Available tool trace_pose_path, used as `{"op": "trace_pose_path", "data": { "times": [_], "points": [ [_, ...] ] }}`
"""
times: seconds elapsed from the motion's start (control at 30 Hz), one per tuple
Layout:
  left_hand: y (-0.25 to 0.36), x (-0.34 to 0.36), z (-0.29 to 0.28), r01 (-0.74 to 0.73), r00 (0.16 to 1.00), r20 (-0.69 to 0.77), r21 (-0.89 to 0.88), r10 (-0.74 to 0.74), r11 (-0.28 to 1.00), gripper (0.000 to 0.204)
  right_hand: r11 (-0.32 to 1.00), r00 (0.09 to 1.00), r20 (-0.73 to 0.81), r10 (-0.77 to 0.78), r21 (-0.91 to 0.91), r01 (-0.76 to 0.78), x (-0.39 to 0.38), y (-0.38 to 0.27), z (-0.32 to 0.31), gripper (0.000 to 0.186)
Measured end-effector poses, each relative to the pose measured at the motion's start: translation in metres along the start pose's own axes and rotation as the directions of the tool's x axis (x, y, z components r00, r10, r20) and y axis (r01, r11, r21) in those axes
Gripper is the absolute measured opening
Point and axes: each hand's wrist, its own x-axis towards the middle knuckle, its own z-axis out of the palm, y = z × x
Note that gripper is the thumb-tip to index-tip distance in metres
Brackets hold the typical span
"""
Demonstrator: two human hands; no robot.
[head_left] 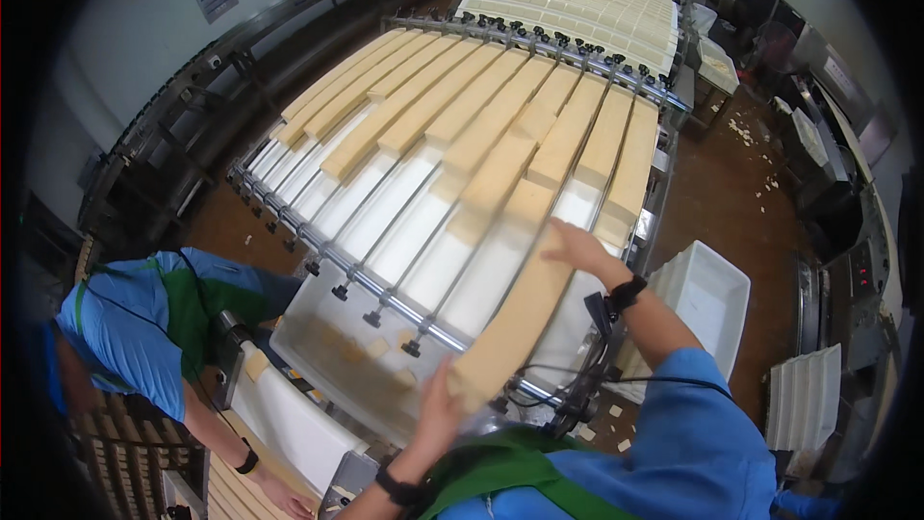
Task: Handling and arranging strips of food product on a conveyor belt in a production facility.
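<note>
A long pale-tan block [520,313], like a thick slab of food, lies slanted across the near edge of a white conveyor [356,207]. At its near end my left hand [441,412] is closed against the side, slightly blurred. My right hand [580,252] grips its far end, thumb on top and fingers over the edge. I cannot make out exactly what the block is made of. Beyond my hands, several similar tan blocks [462,87] lie side by side in lanes parted by thin metal rods. Some near ends in the middle lanes are blurred.
A metal bar [361,277] with black knobs crosses the conveyor's near end, above a bin with tan scraps [361,356]. White tubs [707,303] stand at the right, and scraps [746,140] litter the brown floor. At left, a co-worker in blue [144,323] reaches toward slats.
</note>
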Motion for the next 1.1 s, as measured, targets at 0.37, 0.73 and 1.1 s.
{"op": "trace_pose_path", "data": {
  "times": [0.37, 0.73, 1.1],
  "points": [
    [0.01, 0.085, 0.016, -0.034, 0.999, 0.027, -0.154, 0.039, 0.988, 0.052, 0.99, 0.983, -0.174, -0.059, 0.117, 0.08, 0.042, 0.003, -0.017, 0.038],
    [0.013, 0.023, -0.009, -0.21, 0.978, 0.05, 0.336, 0.205, 0.918, 0.053, 0.555, 0.959, -0.17, -0.227, 0.786, 0.271, -0.002, -0.099, -0.003, 0.017],
    [-0.041, -0.029, 0.009, 0.208, 0.912, 0.372, -0.055, -0.173, 0.977, 0.012, 0.201, 0.929, 0.049, -0.368, 0.979, 0.028, -0.091, -0.208, 0.102, 0.008]
  ]
}}
